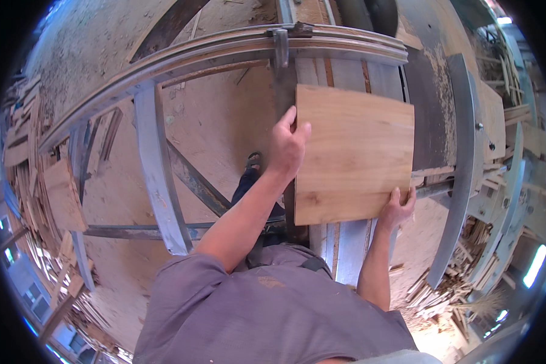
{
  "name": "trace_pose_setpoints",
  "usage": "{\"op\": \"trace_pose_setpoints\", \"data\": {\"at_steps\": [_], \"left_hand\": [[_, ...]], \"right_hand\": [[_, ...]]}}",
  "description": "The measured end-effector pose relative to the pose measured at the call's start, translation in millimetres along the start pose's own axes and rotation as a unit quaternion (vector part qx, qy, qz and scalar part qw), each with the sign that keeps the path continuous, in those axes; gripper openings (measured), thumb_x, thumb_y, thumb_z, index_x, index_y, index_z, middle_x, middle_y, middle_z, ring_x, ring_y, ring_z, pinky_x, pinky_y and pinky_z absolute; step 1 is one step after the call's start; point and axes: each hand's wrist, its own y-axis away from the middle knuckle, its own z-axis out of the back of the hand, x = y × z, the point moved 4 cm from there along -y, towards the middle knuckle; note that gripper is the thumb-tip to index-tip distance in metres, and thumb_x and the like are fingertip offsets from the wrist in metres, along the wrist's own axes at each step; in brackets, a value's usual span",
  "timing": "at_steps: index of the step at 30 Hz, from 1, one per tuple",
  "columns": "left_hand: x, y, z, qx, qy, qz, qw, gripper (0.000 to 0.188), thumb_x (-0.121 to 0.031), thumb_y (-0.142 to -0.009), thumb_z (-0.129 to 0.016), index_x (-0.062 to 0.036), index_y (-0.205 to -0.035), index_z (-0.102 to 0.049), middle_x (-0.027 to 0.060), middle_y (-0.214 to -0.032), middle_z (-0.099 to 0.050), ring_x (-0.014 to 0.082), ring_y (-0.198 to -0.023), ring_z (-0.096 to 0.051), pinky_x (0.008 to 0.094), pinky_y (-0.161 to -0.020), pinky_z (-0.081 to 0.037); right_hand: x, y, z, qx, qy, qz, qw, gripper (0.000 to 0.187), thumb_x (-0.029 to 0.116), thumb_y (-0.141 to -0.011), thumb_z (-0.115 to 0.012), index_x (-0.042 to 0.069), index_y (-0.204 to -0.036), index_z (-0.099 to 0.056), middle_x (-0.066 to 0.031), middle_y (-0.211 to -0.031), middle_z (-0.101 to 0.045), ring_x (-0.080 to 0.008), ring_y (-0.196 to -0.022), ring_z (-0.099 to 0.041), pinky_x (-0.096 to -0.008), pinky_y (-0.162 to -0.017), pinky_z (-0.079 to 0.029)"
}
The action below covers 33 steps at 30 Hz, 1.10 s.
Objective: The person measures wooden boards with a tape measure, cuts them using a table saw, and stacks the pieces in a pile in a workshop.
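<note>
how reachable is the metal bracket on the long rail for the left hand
Probably yes, once the left hand lets go of the wooden board: nothing visible bars its way to the metal bracket.

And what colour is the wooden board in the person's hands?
The board is light tan-brown with faint darker grain, best seen in the head view.

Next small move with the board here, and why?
I'd probably ease the wooden board forward, toward the long metal rail: a gap shows between the board's far edge and the rail, while the left hand holds its left edge and the right hand its near right corner.
</note>
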Motion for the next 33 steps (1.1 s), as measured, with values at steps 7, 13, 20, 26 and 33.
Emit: {"op": "trace_pose_setpoints", "data": {"at_steps": [7, 13, 20, 26, 33], "left_hand": [[-12.2, -59.1, 7.1, -0.036, -0.109, -0.087, 0.990, 0.054, -0.013, -0.088, -0.067, 0.0173, -0.131, -0.056, 0.0206, -0.132, -0.060, 0.0235, -0.117, -0.061, 0.0322, -0.102, -0.046], [-32.1, 0.5, -16.2, -0.046, -0.462, -0.246, 0.851, 0.062, -0.022, -0.082, -0.076, 0.0137, -0.129, -0.058, 0.0314, -0.146, -0.047, 0.0433, -0.143, -0.037, 0.0471, -0.120, -0.030], [-7.3, 77.9, -35.2, 0.219, -0.624, -0.230, 0.714, 0.070, -0.035, -0.072, -0.086, -0.0007, -0.129, -0.065, 0.0275, -0.160, -0.031, 0.0474, -0.152, -0.016, 0.0600, -0.122, -0.019], [-3.0, 69.3, -25.9, 0.200, -0.650, -0.289, 0.673, 0.064, -0.041, -0.071, -0.087, -0.0010, -0.117, -0.069, 0.0259, -0.159, -0.037, 0.0475, -0.152, -0.023, 0.0586, -0.123, -0.018], [-7.3, 65.7, -23.9, 0.206, -0.633, -0.296, 0.685, 0.055, -0.036, -0.072, -0.087, -0.0002, -0.111, -0.070, 0.0231, -0.153, -0.046, 0.0449, -0.148, -0.034, 0.0580, -0.119, -0.028]], "right_hand": [[44.8, -32.6, -49.1, -0.002, -0.014, 0.018, 1.000, 0.058, 0.014, -0.088, -0.072, -0.004, -0.140, -0.056, -0.0215, -0.136, -0.060, -0.0357, -0.128, -0.054, -0.0431, -0.110, -0.042], [66.8, -44.5, -67.7, -0.019, 0.041, 0.061, 0.997, 0.057, 0.015, -0.081, -0.076, -0.001, -0.134, -0.061, -0.0186, -0.128, -0.065, -0.0349, -0.123, -0.053, -0.0447, -0.108, -0.042], [64.1, -54.5, -72.1, 0.002, 0.055, 0.097, 0.994, 0.053, 0.016, -0.079, -0.079, 0.003, -0.129, -0.066, -0.0136, -0.127, -0.067, -0.0338, -0.122, -0.053, -0.0451, -0.107, -0.041], [69.9, -44.7, -68.2, 0.006, 0.080, 0.212, 0.974, 0.049, 0.018, -0.082, -0.077, 0.003, -0.127, -0.068, -0.0140, -0.136, -0.063, -0.0346, -0.135, -0.049, -0.0517, -0.116, -0.030], [93.1, 17.6, -57.2, 0.192, 0.024, 0.460, 0.867, 0.043, 0.015, -0.090, -0.066, -0.001, -0.130, -0.065, -0.0157, -0.146, -0.058, -0.0360, -0.144, -0.044, -0.0525, -0.121, -0.028]]}}
